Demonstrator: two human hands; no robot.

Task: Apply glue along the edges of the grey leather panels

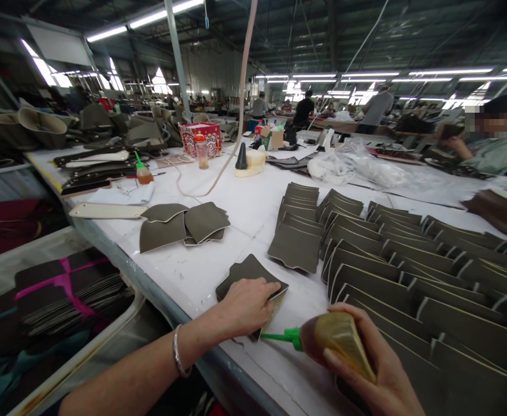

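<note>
My right hand is wrapped round a squeeze bottle of amber liquid, tilted so that its green nozzle points left. The nozzle tip is at the near edge of a dark olive leather-like piece on the table. Across that piece lies my left hand, gripping it at its right edge with the index finger stretched along the top. Some of the left fingers are hidden. A yellowish strip shows along the piece's edge under the fingers. Close beyond are overlapping rows of similar pieces.
A loose pile of pieces lies left on the white table. Farther back stand another green-tipped bottle, a red patterned box and plastic wrap. A bin holds bundles at lower left. A co-worker sits at right.
</note>
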